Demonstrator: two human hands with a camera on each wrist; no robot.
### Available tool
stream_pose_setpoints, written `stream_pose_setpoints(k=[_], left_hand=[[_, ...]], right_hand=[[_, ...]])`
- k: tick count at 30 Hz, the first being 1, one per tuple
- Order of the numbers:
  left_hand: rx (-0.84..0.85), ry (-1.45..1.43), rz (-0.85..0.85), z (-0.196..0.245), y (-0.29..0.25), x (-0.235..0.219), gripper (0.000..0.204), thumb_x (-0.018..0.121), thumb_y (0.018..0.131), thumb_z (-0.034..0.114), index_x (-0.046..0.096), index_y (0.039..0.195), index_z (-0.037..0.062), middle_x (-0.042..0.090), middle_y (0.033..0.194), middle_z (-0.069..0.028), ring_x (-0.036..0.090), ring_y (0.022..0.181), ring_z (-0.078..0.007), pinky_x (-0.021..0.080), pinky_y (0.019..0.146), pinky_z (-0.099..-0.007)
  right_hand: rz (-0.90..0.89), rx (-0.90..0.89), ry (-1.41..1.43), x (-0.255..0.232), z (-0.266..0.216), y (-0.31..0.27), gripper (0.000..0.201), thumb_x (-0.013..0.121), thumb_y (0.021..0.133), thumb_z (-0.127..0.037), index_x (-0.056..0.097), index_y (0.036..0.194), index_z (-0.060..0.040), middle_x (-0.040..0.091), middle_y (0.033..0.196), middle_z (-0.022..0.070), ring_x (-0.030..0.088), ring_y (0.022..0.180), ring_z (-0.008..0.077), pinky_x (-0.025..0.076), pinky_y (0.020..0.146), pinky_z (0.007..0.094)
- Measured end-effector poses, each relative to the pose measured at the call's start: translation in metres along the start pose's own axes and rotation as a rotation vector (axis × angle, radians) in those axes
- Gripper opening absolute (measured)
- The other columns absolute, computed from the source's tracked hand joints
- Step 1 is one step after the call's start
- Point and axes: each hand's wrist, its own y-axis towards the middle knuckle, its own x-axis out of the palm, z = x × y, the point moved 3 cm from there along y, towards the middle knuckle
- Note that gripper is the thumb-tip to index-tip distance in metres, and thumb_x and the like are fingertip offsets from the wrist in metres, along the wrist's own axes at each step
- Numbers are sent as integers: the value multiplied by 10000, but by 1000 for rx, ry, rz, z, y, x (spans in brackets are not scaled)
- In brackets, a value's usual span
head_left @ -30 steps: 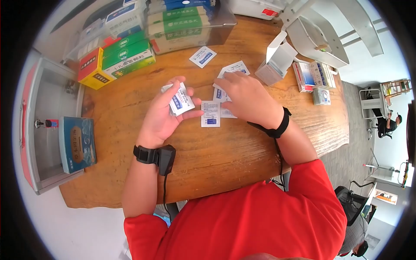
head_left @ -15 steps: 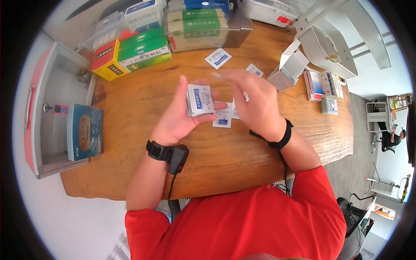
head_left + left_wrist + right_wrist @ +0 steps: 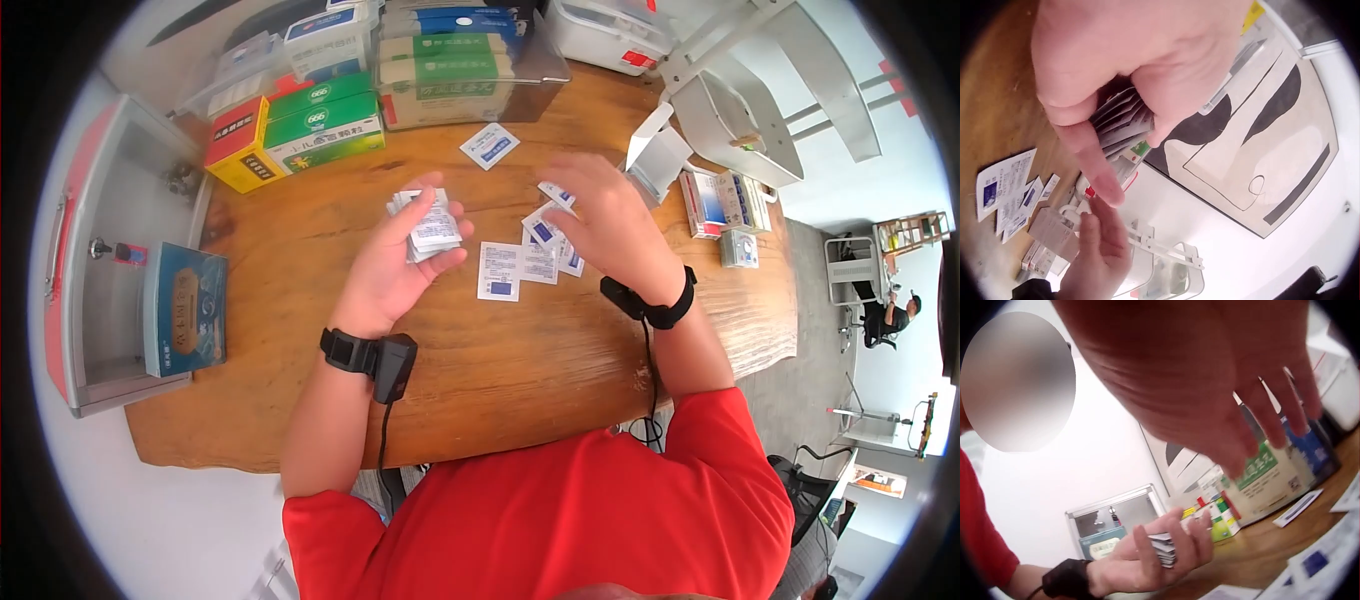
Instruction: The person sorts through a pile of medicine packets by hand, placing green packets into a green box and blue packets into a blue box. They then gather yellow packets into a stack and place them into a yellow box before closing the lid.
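Observation:
My left hand (image 3: 378, 270) grips a stack of small white printed sachets (image 3: 436, 230), thumb across the top one. The layered edges of this stack (image 3: 1124, 122) show between thumb and fingers in the left wrist view. Over on the right, my right hand (image 3: 618, 228) hovers above several loose sachets, its fingers stretched out and holding nothing. One flat sachet (image 3: 498, 272) with a blue block lies nearest the left hand, and others overlap beside it (image 3: 541, 262), partly hidden under the right hand. Farther back lies a single sachet (image 3: 490, 146).
Yellow-and-green medicine boxes (image 3: 325, 135) and a clear bin (image 3: 540, 85) of packages stand at the back left. An opened white carton (image 3: 658, 165) and small boxes (image 3: 703, 203) stand on the right. At the left edge, a blue box (image 3: 187, 310) sits by a metal-framed cabinet (image 3: 120, 380).
The right hand lifted from the loose sachets, came toward the left hand's stack, then moved back right over the loose ones. The top sachet of the stack now shows a different, text-covered face.

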Motion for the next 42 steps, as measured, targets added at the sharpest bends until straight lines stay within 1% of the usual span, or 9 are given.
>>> stream_pose_setpoints(k=[2, 5, 14, 18, 21, 29, 36, 38, 42], left_hand=[[11, 13, 7, 1, 1, 2, 395, 644, 1109, 242, 561, 1488, 168, 707, 1232, -127, 754, 1101, -271, 699, 794, -341], [27, 38, 42, 2, 0, 6, 404, 675, 1083, 179, 573, 1473, 162, 701, 1247, -136, 752, 1103, -276, 697, 795, -334], [5, 53, 21, 3, 0, 4, 492, 650, 1038, 21, 550, 1498, 164, 688, 1265, -128, 736, 1118, -261, 672, 808, -332], [-12, 52, -2, 2, 0, 4, 530, 636, 1036, -8, 523, 1517, 181, 681, 1250, -121, 729, 1101, -247, 659, 800, -326], [-3, 62, -17, 1, 1, 1, 518, 646, 1032, -7, 531, 1501, 181, 682, 1247, -121, 726, 1098, -246, 653, 808, -327], [-22, 100, -33, -1, 1, 3, 506, 662, 1027, -7, 537, 1481, 178, 683, 1248, -119, 719, 1096, -246, 640, 825, -337], [-23, 105, 1, 0, 2, -3, 487, 663, 1028, 7, 545, 1476, 156, 694, 1241, -120, 720, 1100, -251, 640, 823, -341], [-19, 98, -8, -1, 3, -5, 468, 663, 1030, 20, 555, 1465, 153, 698, 1236, -120, 721, 1105, -256, 645, 834, -350], [-23, 74, -3, 1, 2, -1, 419, 666, 1034, 56, 579, 1433, 146, 706, 1222, -123, 725, 1124, -282, 661, 888, -402]], right_hand=[[-250, -71, -88, 5, 7, -9, 407, 784, 809, -3, 743, 1214, -27, 713, 1269, 166, 642, 1237, 369, 530, 1049, 460], [-340, -130, -202, 12, 9, -23, 440, 740, 796, 24, 733, 1233, -27, 704, 1259, 153, 633, 1226, 354, 523, 1044, 450], [-333, -185, -271, 23, 3, -27, 341, 713, 808, -7, 741, 1148, -14, 695, 1035, 120, 663, 980, 319, 550, 885, 436], [-367, -178, -252, 27, 1, -30, 283, 711, 811, 2, 757, 1090, -12, 696, 1006, 130, 676, 972, 330, 563, 862, 433], [-285, -185, -8, 22, -3, -31, 223, 700, 815, 23, 764, 1027, -6, 712, 1017, 132, 685, 1004, 344, 573, 872, 443], [-265, -207, -178, 22, 9, -15, 535, 676, 844, 62, 648, 1376, 10, 636, 1381, 192, 603, 1288, 378, 538, 1045, 474], [-481, -70, -84, 25, 4, -18, 545, 736, 848, 18, 654, 1386, 8, 609, 1467, 212, 581, 1329, 401, 503, 1121, 469], [-425, -102, -54, 22, -4, -19, 475, 780, 800, 1, 701, 1268, 11, 675, 1251, 197, 624, 1187, 373, 543, 1025, 442], [-368, -170, -93, 30, -5, -18, 355, 802, 774, -17, 731, 1122, -2, 674, 1160, 172, 643, 1123, 363, 551, 982, 439]])
